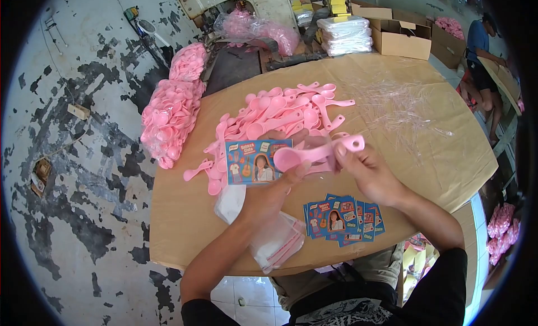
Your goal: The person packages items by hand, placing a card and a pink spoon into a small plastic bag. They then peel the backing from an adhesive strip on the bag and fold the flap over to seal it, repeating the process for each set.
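Left hand (277,188) grips a blue printed paper card (255,160); right hand (367,172) pinches a pink plastic spoon (314,154) by its handle.

Both are held just above the brown paper-covered tabletop (437,158), with the spoon's bowl at the card's right edge, near the left thumb. A loose heap of pink spoons (280,113) lies behind them. A fanned stack of matching blue cards (342,216) lies below the right wrist, and clear plastic sleeves (274,242) lie under the left forearm. Another person (482,51) stands far right.
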`<move>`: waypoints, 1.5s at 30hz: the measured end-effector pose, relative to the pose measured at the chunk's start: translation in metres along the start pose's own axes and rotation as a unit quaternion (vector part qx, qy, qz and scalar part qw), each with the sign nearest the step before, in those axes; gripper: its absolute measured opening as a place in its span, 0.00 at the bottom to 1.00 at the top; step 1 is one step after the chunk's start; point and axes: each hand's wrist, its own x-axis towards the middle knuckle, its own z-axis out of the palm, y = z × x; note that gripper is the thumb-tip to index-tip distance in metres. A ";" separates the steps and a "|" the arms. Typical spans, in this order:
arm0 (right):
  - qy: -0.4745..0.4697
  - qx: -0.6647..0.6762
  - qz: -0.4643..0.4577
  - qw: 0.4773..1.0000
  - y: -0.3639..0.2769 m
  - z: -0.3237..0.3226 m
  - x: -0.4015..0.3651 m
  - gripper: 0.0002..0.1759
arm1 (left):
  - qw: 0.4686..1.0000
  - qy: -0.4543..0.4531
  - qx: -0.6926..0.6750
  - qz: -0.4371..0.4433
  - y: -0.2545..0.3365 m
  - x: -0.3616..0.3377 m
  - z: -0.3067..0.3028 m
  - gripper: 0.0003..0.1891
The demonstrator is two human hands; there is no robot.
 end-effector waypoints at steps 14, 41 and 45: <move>0.113 -0.116 -0.211 0.964 -0.049 -0.027 0.005 0.07 | 0.996 -0.029 -0.021 -0.082 -0.011 -0.005 -0.012 0.27; -0.052 -0.082 -0.066 0.993 -0.047 -0.005 0.018 0.26 | 0.940 -0.277 0.105 -0.172 0.011 -0.021 0.021 0.25; -0.007 -0.055 -0.024 0.998 -0.047 -0.009 0.021 0.20 | 0.940 -0.267 0.073 -0.199 0.014 -0.019 0.022 0.20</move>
